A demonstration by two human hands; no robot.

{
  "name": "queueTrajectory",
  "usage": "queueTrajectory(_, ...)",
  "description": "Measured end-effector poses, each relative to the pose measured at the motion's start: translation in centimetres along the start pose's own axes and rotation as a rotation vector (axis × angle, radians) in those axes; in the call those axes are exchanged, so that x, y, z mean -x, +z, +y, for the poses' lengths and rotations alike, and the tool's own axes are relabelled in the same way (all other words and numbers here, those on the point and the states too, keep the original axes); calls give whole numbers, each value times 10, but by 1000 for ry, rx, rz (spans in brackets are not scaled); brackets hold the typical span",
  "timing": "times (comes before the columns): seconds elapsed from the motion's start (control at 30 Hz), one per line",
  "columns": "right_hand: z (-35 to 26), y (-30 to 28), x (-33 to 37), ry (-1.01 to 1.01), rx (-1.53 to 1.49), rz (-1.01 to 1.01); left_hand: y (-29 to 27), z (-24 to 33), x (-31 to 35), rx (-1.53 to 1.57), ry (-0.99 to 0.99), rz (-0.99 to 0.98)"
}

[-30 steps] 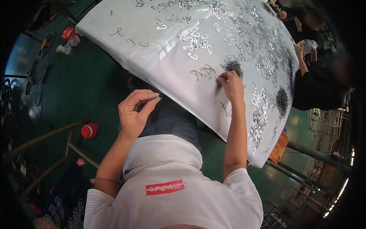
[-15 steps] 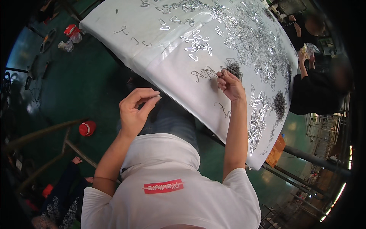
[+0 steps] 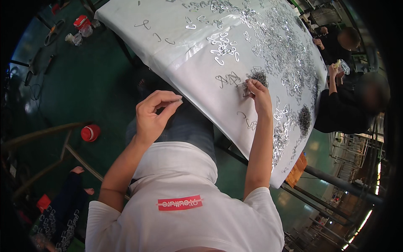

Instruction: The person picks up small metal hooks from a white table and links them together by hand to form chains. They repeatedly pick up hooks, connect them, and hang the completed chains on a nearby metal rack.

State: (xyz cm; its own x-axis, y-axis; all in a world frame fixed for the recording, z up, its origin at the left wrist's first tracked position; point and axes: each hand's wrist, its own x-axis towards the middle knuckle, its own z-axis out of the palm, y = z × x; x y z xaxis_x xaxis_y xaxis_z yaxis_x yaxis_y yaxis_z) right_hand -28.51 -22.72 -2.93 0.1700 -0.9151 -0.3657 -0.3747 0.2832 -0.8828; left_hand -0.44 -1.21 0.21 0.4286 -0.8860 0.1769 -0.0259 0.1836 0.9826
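My left hand [image 3: 153, 116] is held off the table's near edge with thumb and forefinger pinched. A tiny pale glint shows at the fingertips, too small to name. Over the white-covered table [image 3: 191, 82], my right hand [image 3: 260, 97] pinches a thin wire hook [image 3: 245, 90] that hangs from the fingertips. Right behind these fingers lies a dense dark heap of wire hooks [image 3: 261, 75]. A few tangled hooks [image 3: 232, 78] rest to its left, and shiny bent hooks [image 3: 222, 48] are scattered farther off.
More hooks spread over the far side and right part of the table, with another dark heap [image 3: 304, 118] there. Two people in dark clothes work along the right edge. A red container [image 3: 90, 132] stands on the green floor at left, near a seated person's legs.
My right hand has turned and a hook now shows hanging from its fingers. My left hand stays pinched, slightly higher and farther right. The whole view has shifted a little.
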Motion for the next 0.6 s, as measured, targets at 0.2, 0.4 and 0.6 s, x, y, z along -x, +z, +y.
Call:
queueTrajectory(0.2, 1, 24, 33, -187, 109, -35, 0, 0, 2, -5, 31, -2)
queueTrajectory(0.4, 29, 55, 62, -569, 950, 283, 3, -2, 3, 21, 16, -10)
queueTrajectory(0.6, 52, 64, 63, -767, 1161, 327, 1, -7, 1, 20, 18, -19)
